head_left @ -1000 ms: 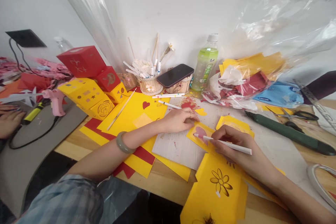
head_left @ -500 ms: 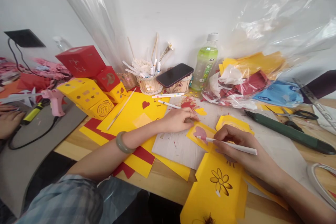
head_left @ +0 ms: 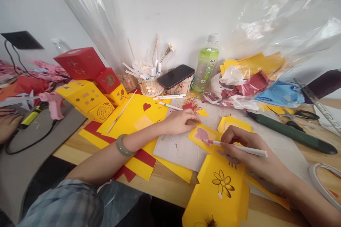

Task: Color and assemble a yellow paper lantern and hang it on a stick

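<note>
My right hand [head_left: 243, 147] is closed round a white marker pen [head_left: 250, 150]. Its pink tip touches a pinkish-purple heart [head_left: 202, 135] on one flap of a yellow card cutout [head_left: 221, 205]. A flower shape is cut through a nearer panel of the card, with a dark tangle at the bottom edge. My left hand [head_left: 179, 121], fingers bent, grips the flap's upper left edge; its fingertips are partly hidden. Just beyond that hand lie a small yellow heart [head_left: 202, 112] and a capped marker [head_left: 170, 106]. Under the card is a pale board [head_left: 181, 149].
Red and yellow paper boxes [head_left: 85, 95] are stacked at left, near a pink glue gun [head_left: 53, 105] and another person's hand [head_left: 9, 127]. Behind stand a pen basket [head_left: 149, 87], a phone [head_left: 176, 75] and a green bottle [head_left: 206, 65]. A dark green tool [head_left: 290, 133] lies right.
The pen in my right hand has shifted right and tipped, its tip moving down to the heart's lower edge. My left hand stays at the card's edge. The view has shifted slightly.
</note>
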`<action>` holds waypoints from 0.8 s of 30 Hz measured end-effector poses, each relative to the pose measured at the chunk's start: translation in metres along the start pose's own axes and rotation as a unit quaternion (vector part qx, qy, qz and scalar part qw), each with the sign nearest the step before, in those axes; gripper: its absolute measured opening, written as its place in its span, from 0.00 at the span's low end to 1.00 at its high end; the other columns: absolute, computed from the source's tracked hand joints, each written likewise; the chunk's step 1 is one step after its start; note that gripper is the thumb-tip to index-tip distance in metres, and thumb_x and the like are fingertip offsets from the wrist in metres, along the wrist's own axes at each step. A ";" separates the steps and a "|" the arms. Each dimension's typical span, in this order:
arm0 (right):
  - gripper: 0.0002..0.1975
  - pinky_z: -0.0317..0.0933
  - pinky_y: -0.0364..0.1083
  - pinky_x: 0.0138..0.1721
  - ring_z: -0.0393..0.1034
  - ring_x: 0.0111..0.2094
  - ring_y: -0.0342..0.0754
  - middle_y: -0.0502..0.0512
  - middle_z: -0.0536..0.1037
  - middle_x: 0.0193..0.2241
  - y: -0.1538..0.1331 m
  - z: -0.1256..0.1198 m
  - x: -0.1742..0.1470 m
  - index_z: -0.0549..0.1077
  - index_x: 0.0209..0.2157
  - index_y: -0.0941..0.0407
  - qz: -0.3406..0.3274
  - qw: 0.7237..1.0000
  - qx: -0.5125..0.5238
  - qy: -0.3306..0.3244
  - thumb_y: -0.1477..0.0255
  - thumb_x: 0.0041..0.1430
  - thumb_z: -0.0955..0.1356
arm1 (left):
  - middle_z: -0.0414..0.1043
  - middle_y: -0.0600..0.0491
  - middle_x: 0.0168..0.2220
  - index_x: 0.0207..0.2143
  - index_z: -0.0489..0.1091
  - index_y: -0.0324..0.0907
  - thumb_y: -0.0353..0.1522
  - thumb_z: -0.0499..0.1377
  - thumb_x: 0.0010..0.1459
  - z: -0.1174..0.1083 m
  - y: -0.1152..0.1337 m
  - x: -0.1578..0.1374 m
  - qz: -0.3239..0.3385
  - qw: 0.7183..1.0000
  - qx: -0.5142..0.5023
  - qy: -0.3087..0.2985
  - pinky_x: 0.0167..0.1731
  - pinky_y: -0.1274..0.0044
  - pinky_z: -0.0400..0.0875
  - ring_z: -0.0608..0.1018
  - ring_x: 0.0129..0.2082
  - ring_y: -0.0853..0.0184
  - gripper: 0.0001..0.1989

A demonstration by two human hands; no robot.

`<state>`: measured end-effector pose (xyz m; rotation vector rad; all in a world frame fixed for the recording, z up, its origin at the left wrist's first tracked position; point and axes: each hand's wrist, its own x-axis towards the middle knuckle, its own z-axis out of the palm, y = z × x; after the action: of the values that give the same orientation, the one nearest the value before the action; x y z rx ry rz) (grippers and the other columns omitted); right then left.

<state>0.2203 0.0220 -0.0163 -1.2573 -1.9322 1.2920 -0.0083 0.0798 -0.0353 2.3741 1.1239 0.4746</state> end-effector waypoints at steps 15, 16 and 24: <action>0.10 0.53 0.43 0.23 0.58 0.23 0.42 0.47 0.64 0.21 -0.002 -0.004 -0.002 0.62 0.22 0.55 -0.002 1.000 -0.021 0.018 0.70 0.56 0.63 | 0.69 0.52 0.47 0.44 0.70 0.42 0.26 0.55 0.55 0.000 0.000 0.000 0.000 1.000 0.002 -0.003 0.44 0.76 0.65 0.72 0.45 0.67 0.14; 0.09 0.53 0.42 0.23 0.58 0.23 0.41 0.47 0.65 0.21 -0.002 -0.002 -0.002 0.62 0.23 0.55 -0.003 1.000 -0.011 0.022 0.70 0.56 0.63 | 0.69 0.52 0.47 0.44 0.70 0.42 0.26 0.55 0.55 0.000 0.000 0.000 -0.001 1.000 0.002 -0.003 0.44 0.76 0.65 0.72 0.45 0.67 0.14; 0.09 0.53 0.42 0.23 0.57 0.22 0.42 0.47 0.64 0.21 -0.002 -0.001 -0.001 0.61 0.22 0.54 -0.004 1.000 -0.003 0.014 0.71 0.54 0.64 | 0.69 0.52 0.47 0.45 0.69 0.42 0.26 0.55 0.55 -0.001 0.002 0.000 -0.007 1.000 0.002 -0.005 0.44 0.76 0.65 0.72 0.44 0.66 0.14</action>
<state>0.2204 0.0215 -0.0142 -1.2616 -1.9210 1.2592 -0.0080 0.0789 -0.0335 2.3668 1.1384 0.4564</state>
